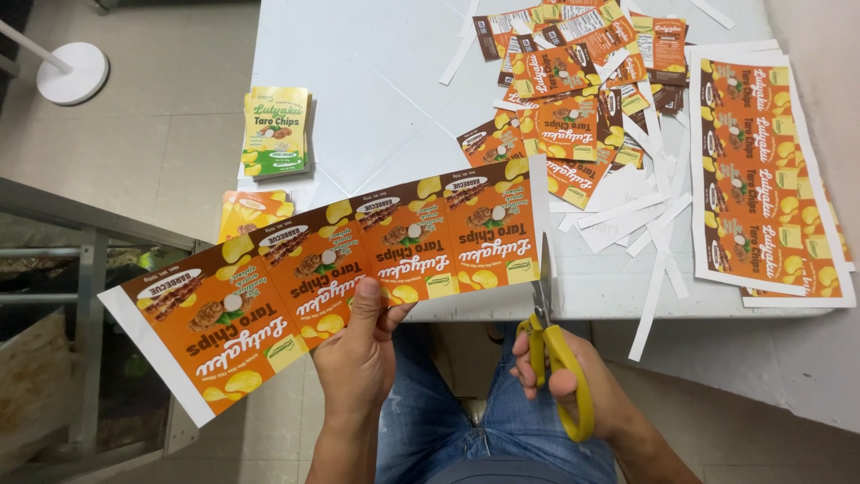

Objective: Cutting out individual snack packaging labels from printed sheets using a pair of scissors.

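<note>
1. The label strip [331, 269], a row of orange printed labels, is held in the air over the table's near edge, slanting down to the left.
2. The left hand [358, 358] pinches its lower edge, thumb on top, fingers closed underneath.
3. The right hand [573, 385] is closed around the yellow handles of the scissors [548, 332]; the blades point up along the strip's white right margin, nearly together.
4. The white table [376, 81] carries a pile of cut labels [573, 99], white offcuts [654, 242] and uncut sheets [761, 170] at the right.
5. A green-labelled stack [278, 130] sits at its left edge, with a yellow stack [251, 211] just below.
6. Beyond: tiled floor [170, 134], a round white stand base [73, 72].
</note>
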